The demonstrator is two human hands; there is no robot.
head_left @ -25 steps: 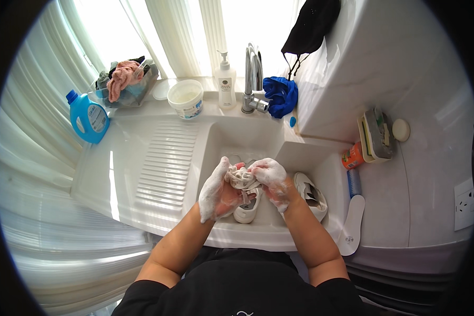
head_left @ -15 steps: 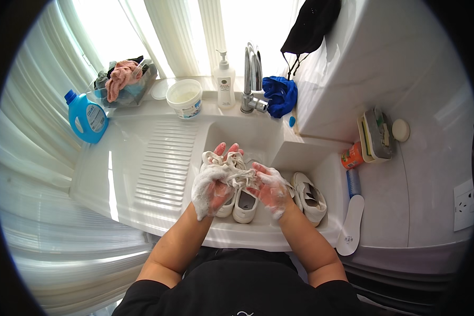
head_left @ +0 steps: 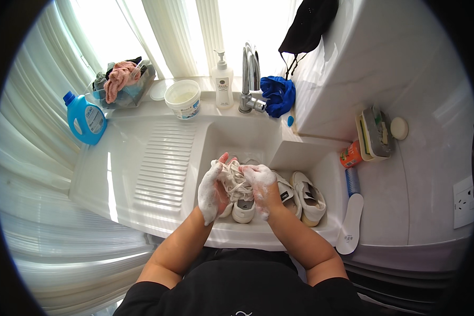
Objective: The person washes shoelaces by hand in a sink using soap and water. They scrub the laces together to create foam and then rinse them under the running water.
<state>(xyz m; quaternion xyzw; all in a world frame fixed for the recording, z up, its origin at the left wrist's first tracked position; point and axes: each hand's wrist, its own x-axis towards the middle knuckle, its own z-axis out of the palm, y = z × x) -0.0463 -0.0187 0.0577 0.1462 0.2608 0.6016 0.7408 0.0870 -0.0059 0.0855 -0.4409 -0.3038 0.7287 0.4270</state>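
Observation:
A tangled bunch of wet white shoelaces [head_left: 237, 183] is held up between my hands over the sink [head_left: 242, 131]. My left hand [head_left: 210, 194], thick with white suds, cups the bunch from the left side. My right hand [head_left: 262, 184], also foamy, grips the laces from the right with its fingers curled. Below them in the basin stand white shoes: one shoe [head_left: 244, 212] shows its heel and grey insole under the laces, partly hidden. To the right of my right hand lie another white shoe [head_left: 289, 196] and, beside it, a white shoe [head_left: 312, 203] with its opening up.
Left of the basin is a ribbed washboard [head_left: 166, 168], with a blue detergent bottle [head_left: 88, 121] beyond. Along the back stand a white tub [head_left: 183, 100], a pump bottle [head_left: 223, 84] and the faucet [head_left: 250, 79]. A blue brush [head_left: 352, 181] and white insole [head_left: 351, 226] lie on the right ledge.
My hands have come closer together, gathering the laces into a tighter bunch. My right hand has moved left and its fingers have curled, uncovering more of a shoe on the right.

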